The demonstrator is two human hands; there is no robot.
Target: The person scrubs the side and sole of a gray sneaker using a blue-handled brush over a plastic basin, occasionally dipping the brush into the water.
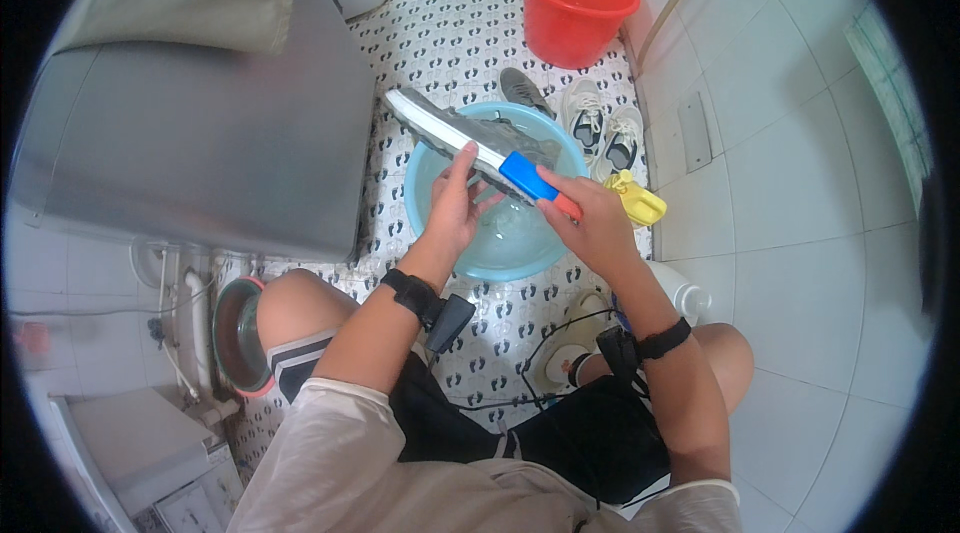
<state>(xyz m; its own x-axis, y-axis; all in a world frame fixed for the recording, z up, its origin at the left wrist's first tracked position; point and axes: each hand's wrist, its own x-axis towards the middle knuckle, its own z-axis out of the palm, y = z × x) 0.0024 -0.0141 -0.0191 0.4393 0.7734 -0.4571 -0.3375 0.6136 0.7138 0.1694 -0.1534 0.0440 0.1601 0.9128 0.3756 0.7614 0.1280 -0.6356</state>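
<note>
My left hand (456, 199) grips a grey shoe (480, 134) from below, thumb on its white sole edge. The shoe lies on its side in the air over a light blue basin (415, 206) that holds water. In my right hand (592, 221) is a brush (529, 174) with a blue head and a red-orange handle. The brush head rests against the sole edge near one end of the shoe. Its bristles are hidden from me. Part of the basin is covered by the shoe and my hands.
Beyond the basin stand another grey shoe (523, 88), a pair of white sneakers (583, 112) and a red bucket (577, 15). A yellow bottle (639, 201) and a white jug (675, 289) are by the right wall. A grey metallic appliance (210, 150) rises at left. Cables (529, 364) hang near my legs.
</note>
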